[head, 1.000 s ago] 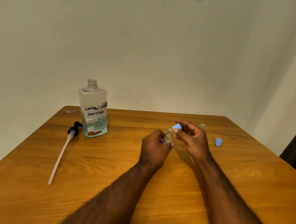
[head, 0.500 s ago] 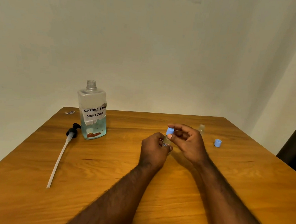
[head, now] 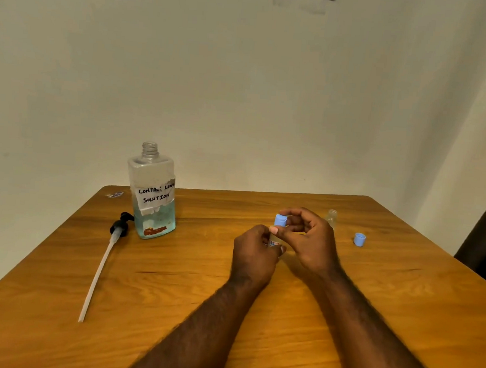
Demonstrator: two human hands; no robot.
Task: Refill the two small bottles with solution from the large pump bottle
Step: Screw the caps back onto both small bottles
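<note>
Now the left hand (head: 255, 252) grips a small bottle (head: 274, 242) upright mid-desk while the right hand (head: 307, 240) pinches its blue cap (head: 280, 220) on top, likely capping; next, twist it tight.

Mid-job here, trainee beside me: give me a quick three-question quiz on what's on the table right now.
1. True or false: the pump head is screwed onto the large bottle.
2. Which hand pinches the blue cap on top of the held small bottle: A) left hand, B) right hand?
3. What lies loose on the table to the right of the hands, near the second small bottle?

Key: 1. False: it lies on the table, left of the bottle, whose neck is open. 2. B. 3. The other blue cap.
</note>
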